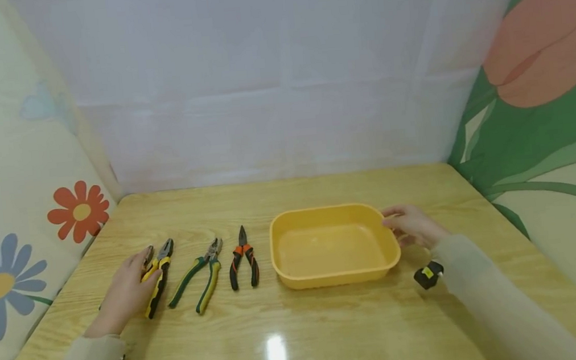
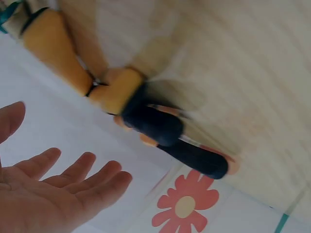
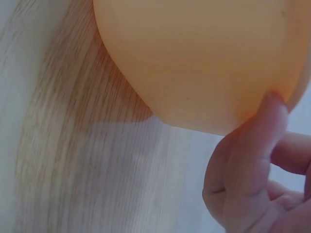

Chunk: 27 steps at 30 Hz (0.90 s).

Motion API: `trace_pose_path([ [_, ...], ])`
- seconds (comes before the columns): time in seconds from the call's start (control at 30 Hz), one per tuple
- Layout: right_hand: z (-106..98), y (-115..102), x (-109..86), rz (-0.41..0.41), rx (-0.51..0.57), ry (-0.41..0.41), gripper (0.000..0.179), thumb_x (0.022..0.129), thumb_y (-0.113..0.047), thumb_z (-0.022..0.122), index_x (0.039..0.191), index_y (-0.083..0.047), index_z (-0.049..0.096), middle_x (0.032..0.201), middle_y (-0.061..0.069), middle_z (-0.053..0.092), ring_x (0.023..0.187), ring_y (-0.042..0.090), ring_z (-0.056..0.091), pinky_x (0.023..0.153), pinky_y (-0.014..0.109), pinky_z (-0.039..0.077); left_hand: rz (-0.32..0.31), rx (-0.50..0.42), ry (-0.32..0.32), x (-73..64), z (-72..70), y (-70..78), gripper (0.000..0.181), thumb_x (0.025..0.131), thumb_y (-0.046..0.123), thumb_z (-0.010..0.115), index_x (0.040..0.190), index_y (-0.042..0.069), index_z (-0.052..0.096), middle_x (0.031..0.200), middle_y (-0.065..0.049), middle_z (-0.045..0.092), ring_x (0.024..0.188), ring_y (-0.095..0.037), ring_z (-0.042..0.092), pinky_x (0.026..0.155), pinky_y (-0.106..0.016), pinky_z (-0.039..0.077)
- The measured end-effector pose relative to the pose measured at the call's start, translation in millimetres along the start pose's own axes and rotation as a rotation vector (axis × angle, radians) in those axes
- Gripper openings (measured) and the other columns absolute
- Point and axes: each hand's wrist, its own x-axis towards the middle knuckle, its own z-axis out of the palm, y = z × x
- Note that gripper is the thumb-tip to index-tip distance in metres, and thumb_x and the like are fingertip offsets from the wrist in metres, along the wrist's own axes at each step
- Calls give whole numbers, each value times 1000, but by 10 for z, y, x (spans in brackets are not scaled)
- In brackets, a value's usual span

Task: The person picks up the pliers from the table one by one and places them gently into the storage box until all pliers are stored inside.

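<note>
My left hand (image 1: 126,288) is over the far-left tools, its fingers relaxed and apart in the left wrist view. Beside it lie yellow-and-black pliers (image 1: 162,266); another tool (image 1: 148,257) is mostly hidden by the hand. Blurred yellow and dark handles (image 2: 56,48) show near the fingers in the left wrist view. Over on the right, my right hand (image 1: 415,227) pinches the right rim of a yellow plastic basin (image 1: 337,277), thumb (image 3: 272,114) on the inner side. The basin's visible inside holds nothing.
Green-and-yellow pliers (image 1: 207,287) and orange-and-black long-nose pliers (image 1: 235,270) lie between the left hand and the basin. All rest on a wood-grain table (image 1: 205,353). A white cloth (image 1: 280,89) hangs behind, with flower-patterned panels at both sides.
</note>
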Motion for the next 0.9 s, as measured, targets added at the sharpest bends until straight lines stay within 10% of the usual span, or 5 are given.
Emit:
trace_pose_path([
  [0.9, 29, -17, 24, 12, -40, 22, 48, 100, -9, 51, 139, 13, 37, 89, 5, 63, 67, 13, 60, 56, 29, 53, -52, 138, -263, 68, -17, -572, 80, 106, 46, 28, 138, -27, 17, 130, -55, 21, 118, -70, 21, 94, -74, 26],
])
